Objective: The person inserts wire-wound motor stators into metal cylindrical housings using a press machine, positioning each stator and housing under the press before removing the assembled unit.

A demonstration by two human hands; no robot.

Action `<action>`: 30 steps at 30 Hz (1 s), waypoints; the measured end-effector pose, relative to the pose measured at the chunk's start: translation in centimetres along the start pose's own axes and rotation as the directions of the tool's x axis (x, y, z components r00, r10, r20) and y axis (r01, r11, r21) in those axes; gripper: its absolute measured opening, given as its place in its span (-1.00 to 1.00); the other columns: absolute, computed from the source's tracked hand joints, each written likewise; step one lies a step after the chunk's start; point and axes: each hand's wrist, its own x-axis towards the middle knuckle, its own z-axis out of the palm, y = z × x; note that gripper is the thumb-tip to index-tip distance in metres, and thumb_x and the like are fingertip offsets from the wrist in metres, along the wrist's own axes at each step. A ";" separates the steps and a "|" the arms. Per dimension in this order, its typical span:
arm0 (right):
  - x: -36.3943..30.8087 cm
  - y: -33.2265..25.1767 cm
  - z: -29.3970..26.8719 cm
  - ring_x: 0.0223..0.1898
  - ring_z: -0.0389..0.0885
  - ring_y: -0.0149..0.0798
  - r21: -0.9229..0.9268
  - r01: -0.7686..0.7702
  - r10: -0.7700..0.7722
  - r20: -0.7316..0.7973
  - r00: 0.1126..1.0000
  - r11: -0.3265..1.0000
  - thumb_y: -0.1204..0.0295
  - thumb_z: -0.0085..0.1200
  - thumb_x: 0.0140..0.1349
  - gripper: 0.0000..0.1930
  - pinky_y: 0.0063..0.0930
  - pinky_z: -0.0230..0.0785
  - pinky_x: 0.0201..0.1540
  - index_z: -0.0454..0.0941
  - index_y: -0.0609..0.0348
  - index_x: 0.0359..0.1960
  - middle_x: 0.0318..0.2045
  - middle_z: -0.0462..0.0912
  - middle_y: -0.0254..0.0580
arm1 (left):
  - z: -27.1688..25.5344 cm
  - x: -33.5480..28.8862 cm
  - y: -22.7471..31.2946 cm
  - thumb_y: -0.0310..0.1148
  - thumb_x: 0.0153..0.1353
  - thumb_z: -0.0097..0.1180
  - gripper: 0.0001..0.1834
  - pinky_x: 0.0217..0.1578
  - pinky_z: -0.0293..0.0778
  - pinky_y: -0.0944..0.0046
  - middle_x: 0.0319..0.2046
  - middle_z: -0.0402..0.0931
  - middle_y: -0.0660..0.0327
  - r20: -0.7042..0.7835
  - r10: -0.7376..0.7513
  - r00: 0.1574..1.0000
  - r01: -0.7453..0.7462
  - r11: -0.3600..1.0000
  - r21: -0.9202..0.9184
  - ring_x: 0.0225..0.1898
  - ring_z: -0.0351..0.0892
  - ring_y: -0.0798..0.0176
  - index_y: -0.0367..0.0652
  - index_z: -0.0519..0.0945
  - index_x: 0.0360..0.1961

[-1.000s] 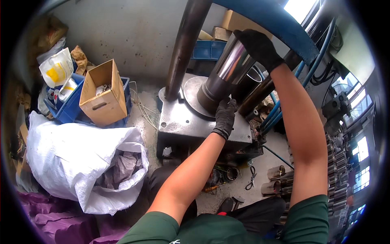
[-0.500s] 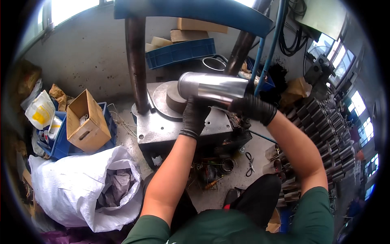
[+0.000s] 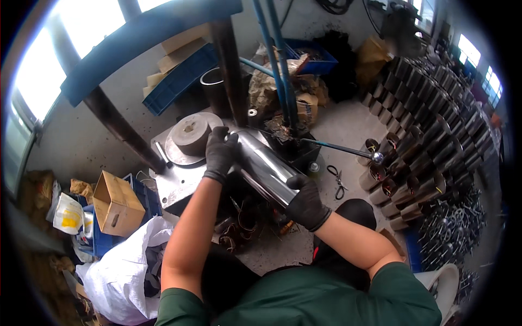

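Note:
Between my hands I hold a shiny metal cylinder [image 3: 266, 168], tilted with its near end to the right. My left hand [image 3: 221, 155], in a black glove, is closed on its far left end. At the near right end, my gloved right hand [image 3: 307, 204] wraps round the rim. Just beyond my left hand, a thick round metal block [image 3: 190, 136] sits on a round plate on the press bed [image 3: 176, 187]. The cylinder is apart from that block. My palms and the cylinder's far opening are hidden.
A blue press beam [image 3: 152, 46] spans two dark posts. Several rows of metal cylinders [image 3: 418, 146] stand on the floor at right. A lever with a ball end [image 3: 376, 158] sticks out toward them. Scissors [image 3: 337, 182] lie on the floor. At left are a cardboard box [image 3: 117, 204] and white sack [image 3: 122, 271].
The cylinder has come off from over the round block, nearer to me, and now slants down to the right. Both hands moved with it; my view has turned toward the right.

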 end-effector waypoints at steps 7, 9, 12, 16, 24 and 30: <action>2.6 0.7 -0.2 -0.17 0.65 -0.17 0.177 0.120 -0.126 0.018 0.992 0.977 0.28 0.18 -0.02 -0.60 -0.33 0.53 0.02 0.59 0.21 -0.13 -0.19 0.66 -0.11 | 2.3 5.6 5.9 -0.25 0.33 -0.01 -0.63 0.12 0.53 -0.06 -0.02 0.67 -0.17 0.474 -0.172 0.864 -0.294 0.592 0.751 0.09 0.65 -0.21 -0.21 0.70 -0.01; 3.3 0.4 -0.6 -0.22 0.63 -0.17 0.190 0.177 -0.171 -0.051 0.984 0.966 0.27 0.17 -0.01 -0.67 -0.33 0.53 0.00 0.58 0.17 -0.23 -0.24 0.64 -0.13 | 2.9 6.1 6.5 -0.32 0.32 -0.09 -0.61 0.16 0.52 -0.06 -0.01 0.66 -0.17 0.528 -0.191 0.828 -0.395 0.470 0.789 0.08 0.65 -0.21 -0.19 0.73 -0.02; 5.0 0.5 -1.8 -0.24 0.60 -0.16 0.198 0.200 -0.187 -0.082 0.979 0.960 0.26 0.18 -0.03 -0.70 -0.30 0.52 -0.03 0.56 0.13 -0.28 -0.28 0.59 -0.15 | 3.6 5.5 8.3 -0.14 0.33 -0.06 -0.55 0.14 0.49 -0.09 -0.04 0.64 -0.25 0.282 -0.232 0.931 -0.049 0.686 0.726 0.07 0.63 -0.26 -0.27 0.73 -0.10; 3.6 0.4 -0.2 -0.25 0.57 -0.13 0.265 0.082 -0.058 -0.095 0.994 0.961 0.25 0.18 -0.02 -0.72 -0.26 0.53 -0.04 0.53 0.11 -0.31 -0.27 0.57 -0.16 | 3.3 5.8 6.9 0.00 0.33 -0.01 -0.44 0.12 0.47 -0.10 -0.03 0.62 -0.28 0.130 -0.305 0.943 0.127 0.695 0.708 0.08 0.60 -0.26 -0.33 0.72 -0.10; 4.1 1.8 -2.9 -0.19 0.52 -0.20 0.270 0.077 -0.038 -0.148 0.988 0.960 0.22 0.18 0.09 -0.74 -0.32 0.45 0.05 0.53 0.09 -0.27 -0.20 0.53 -0.19 | 4.3 6.1 7.0 -0.10 0.43 -0.10 -0.58 0.14 0.48 -0.07 0.01 0.65 -0.13 0.171 -0.303 0.937 0.064 0.633 0.771 0.08 0.62 -0.21 -0.05 0.71 0.03; 3.3 3.2 -4.2 -0.12 0.52 -0.24 0.335 0.004 0.020 -0.067 0.998 0.942 0.29 0.20 0.13 -0.74 -0.32 0.44 0.07 0.53 0.14 -0.21 -0.11 0.53 -0.11 | 4.2 6.6 6.2 -0.04 0.34 0.07 -0.50 0.15 0.49 -0.06 0.00 0.63 -0.26 0.079 -0.368 0.926 0.224 0.706 0.672 0.11 0.62 -0.22 -0.32 0.70 -0.05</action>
